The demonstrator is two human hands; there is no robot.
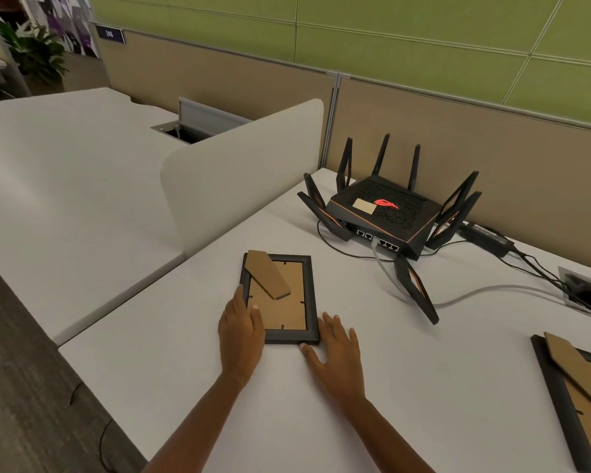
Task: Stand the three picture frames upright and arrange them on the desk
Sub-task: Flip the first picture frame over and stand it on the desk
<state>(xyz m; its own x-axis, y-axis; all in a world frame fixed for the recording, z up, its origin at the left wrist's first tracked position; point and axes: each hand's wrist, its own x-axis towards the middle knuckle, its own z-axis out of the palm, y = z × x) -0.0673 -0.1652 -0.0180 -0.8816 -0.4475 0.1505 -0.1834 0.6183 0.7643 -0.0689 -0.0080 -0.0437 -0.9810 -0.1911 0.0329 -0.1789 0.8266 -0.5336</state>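
Observation:
A small dark picture frame (287,312) lies face down on the white desk (440,387), its brown cardboard back and fold-out stand showing. My left hand (241,331) rests on the frame's near left corner, thumb on the cardboard back and fingers along the left edge. My right hand (335,349) lies flat on the desk with spread fingers, its thumb touching the frame's near right corner. A second, larger frame (580,404) lies face down at the right edge, partly cut off. A third frame is not in view.
A black router (386,213) with several antennas sits behind the small frame, one antenna (417,288) splayed toward me. Cables and a power brick (485,235) run right to a desk cable port (584,291). A white divider panel (239,172) stands on the left.

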